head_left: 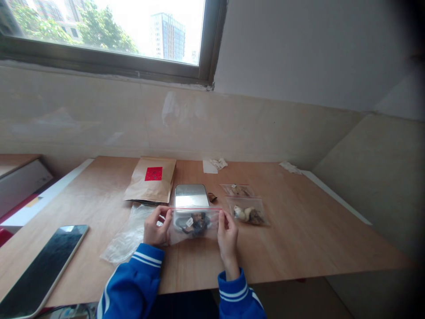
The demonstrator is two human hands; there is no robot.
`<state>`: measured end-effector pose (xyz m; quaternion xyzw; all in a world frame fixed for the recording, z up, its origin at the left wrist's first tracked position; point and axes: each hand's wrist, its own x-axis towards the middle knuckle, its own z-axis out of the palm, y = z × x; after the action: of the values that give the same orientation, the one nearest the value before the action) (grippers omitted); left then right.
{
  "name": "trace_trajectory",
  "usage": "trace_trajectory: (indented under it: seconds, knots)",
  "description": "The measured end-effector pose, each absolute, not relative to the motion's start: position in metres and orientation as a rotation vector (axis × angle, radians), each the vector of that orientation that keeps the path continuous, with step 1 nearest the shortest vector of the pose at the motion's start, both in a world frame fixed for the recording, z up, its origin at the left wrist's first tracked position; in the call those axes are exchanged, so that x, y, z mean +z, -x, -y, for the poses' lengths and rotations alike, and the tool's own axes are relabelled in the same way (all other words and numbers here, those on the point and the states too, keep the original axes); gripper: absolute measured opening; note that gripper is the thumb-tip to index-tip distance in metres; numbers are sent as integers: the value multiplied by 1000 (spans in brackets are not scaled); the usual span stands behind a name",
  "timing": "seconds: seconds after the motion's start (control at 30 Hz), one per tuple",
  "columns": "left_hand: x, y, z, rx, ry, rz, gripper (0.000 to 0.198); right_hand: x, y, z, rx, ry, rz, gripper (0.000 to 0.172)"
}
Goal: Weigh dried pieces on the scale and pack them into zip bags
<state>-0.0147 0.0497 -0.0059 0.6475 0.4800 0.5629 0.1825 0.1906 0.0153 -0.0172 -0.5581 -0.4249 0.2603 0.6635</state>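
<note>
My left hand (155, 228) and my right hand (227, 235) hold a clear zip bag (195, 224) upright between them, each pinching one top corner of its red seal strip. Dark small items and a white tag sit inside the bag. Behind the bag lies a small metal scale (191, 195) on the wooden table (299, 239). Both sleeves are blue with white stripes.
A brown paper bag (151, 179) with a red label lies behind the left hand. Two filled zip bags (247, 212) lie to the right. Empty clear plastic (128, 239) lies left, a tablet (40, 266) at the near left edge, crumpled paper (217, 164) by the wall.
</note>
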Motion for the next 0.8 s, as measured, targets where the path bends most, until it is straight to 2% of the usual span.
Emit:
trace_trajectory:
  seconds: [0.8]
  knots:
    - [-7,13,-43,1511,-1886,-1277,14,-23,-194,-16,652,1248,837,42]
